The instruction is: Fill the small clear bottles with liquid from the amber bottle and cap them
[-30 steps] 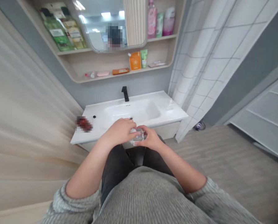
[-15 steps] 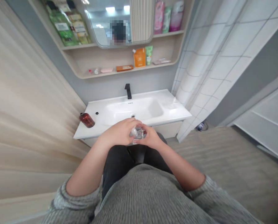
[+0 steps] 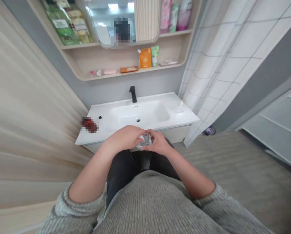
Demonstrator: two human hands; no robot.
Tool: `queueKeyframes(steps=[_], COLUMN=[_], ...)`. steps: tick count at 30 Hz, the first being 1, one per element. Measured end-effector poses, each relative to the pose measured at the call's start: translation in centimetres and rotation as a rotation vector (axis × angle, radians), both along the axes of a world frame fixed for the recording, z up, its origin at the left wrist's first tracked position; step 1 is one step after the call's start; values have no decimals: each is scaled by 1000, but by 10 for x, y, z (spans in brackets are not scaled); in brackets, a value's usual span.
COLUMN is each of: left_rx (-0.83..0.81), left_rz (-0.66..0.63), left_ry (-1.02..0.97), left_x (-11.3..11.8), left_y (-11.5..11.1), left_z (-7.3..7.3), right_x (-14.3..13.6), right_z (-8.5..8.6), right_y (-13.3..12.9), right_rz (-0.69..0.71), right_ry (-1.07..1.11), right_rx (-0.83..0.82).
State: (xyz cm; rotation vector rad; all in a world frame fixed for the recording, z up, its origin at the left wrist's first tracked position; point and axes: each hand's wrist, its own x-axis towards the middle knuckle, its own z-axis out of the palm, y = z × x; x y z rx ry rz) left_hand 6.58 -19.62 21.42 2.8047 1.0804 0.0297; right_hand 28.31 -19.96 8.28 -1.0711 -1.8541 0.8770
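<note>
A small, clear, boxy container (image 3: 146, 139) is between my hands, just in front of the washbasin's front edge. My right hand (image 3: 159, 143) is closed around its right side, with the thumb low and the fingers at the top. From the left, my left hand (image 3: 129, 137) closes on its other side, where a whitish part shows by the fingertips. My fingers hide much of the container, and I cannot tell what is in it. Beyond my hands lies the white washbasin (image 3: 160, 112) with a black faucet (image 3: 132, 94).
At the counter's left end stands a brown bottle (image 3: 90, 125), blurred out, near a black round piece (image 3: 100, 117). A clear item (image 3: 180, 109) sits at the right end. Above, a shelf (image 3: 87, 77) holds an orange pouch (image 3: 145, 58) and several toiletries. Curtains hang on both sides.
The view has shifted slightly. My left fingers have drawn back a little to the left over the container, so more of its top shows. Both hands still hold it.
</note>
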Motion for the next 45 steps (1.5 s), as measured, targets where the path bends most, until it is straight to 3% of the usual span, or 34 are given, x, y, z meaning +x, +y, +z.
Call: queueKeyframes(steps=[6,12,15,18,21,24,29,33,36,40,43,45], left_rx=[44,-53,-61,-16,35,129,236,222,194,177,173,161], left_rz=[199,71,83,178,319,456,635,677,677,687,714,727], left_ry=[11,-63,-117,-219,-330,-331,-236,-182,-161,-153,-166,-177], left_x=[4,0,-1,-7,-23,-44,-66,-71,-72,-71,-69,-67], left_y=[0,7,11,24,53,93,143,157,162,164,163,162], left_z=[-11,-28,-37,-52,-82,-124,-191,-224,-235,-239,-236,-233], right_x=[-3,-1,3,13,39,86,182,242,266,277,276,272], right_z=[-5,-8,-19,-41,-65,-78,-79,-88,-98,-103,-93,-79], right_y=[2,3,9,23,49,85,138,164,179,190,189,187], right_rz=[-54,24,58,-32,-241,-514,-1014,-1258,-1329,-1345,-1308,-1273], right_ry=[-33,-27,-32,14,163,239,70,-1,-24,-75,-206,-364], right_rx=[18,-23,-38,-32,-33,-26,-16,-36,-51,-99,-134,-11])
